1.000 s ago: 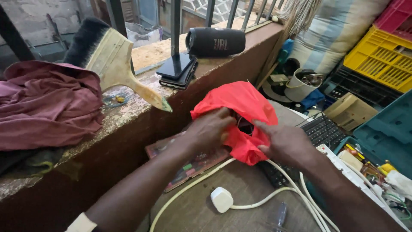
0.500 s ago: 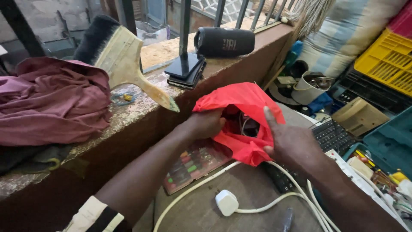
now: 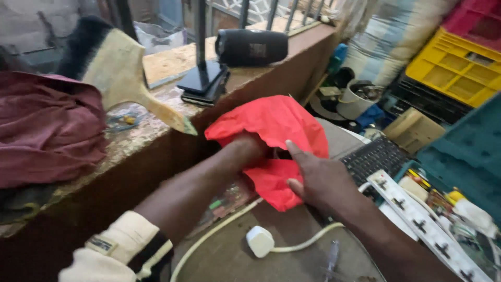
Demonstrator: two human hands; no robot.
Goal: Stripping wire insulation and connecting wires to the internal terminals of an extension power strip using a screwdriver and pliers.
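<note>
A long brown stone-topped ledge (image 3: 156, 136) is running along the far side of the work area, closing it off to the left and behind and leaving open room only toward the near edge. A heap of maroon cloth (image 3: 44, 130) is lying on the ledge's left end, with a wide wooden paintbrush with black bristles (image 3: 112, 73) resting beside it, its handle tip overhanging the ledge edge. A dark cylindrical speaker (image 3: 251, 47) and a black flat stand (image 3: 201, 83) are sitting farther along the ledge. A teal plastic case (image 3: 464, 151) and a yellow plastic crate (image 3: 454, 70) are crowding the right side. The red plastic bag (image 3: 276, 141) is being held above the grey-brown table surface (image 3: 292, 261), just beside the ledge. The left hand (image 3: 250, 149) is sitting inside the bag's mouth, its fingers hidden, so their spread cannot be told. The right hand (image 3: 318, 180) is gripping the bag's lower fold, fingers curled on the plastic. A black keyboard (image 3: 376, 156), a white power strip (image 3: 417, 219) and a white plug with cream cable (image 3: 261, 241) are lying near below.
</note>
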